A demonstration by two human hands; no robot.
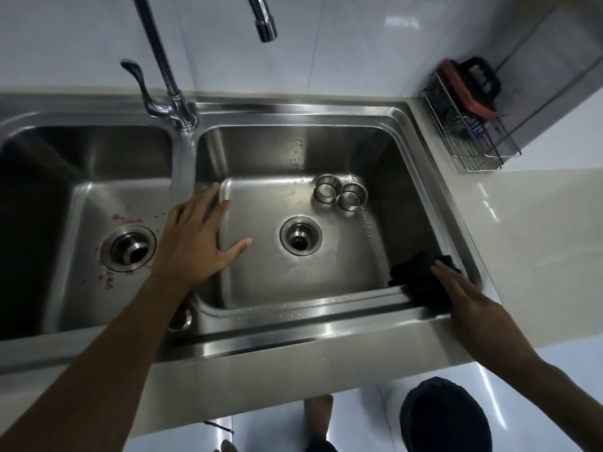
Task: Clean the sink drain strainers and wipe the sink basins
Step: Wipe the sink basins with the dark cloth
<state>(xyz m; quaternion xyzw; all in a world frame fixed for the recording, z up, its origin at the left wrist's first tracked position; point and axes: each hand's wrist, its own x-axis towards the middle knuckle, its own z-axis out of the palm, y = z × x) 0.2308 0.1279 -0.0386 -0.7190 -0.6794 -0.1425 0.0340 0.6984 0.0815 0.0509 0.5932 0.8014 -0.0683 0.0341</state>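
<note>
Two steel strainer baskets (327,187) (352,196) stand side by side on the floor of the right basin (326,265), behind its open drain (301,235). My left hand (195,239) hovers over the divider between the basins, fingers spread, holding nothing. My right hand (463,295) lies flat on a black cloth (417,278) draped over the right basin's front right corner and rim. The left basin (88,197) has an open drain (128,248) with pink specks around it.
A tall faucet (163,70) rises from the divider, its spout (266,24) over the right basin. A wire rack (470,132) with a red-and-black scrubber stands on the counter at the back right. Pale countertop (538,239) runs along the right.
</note>
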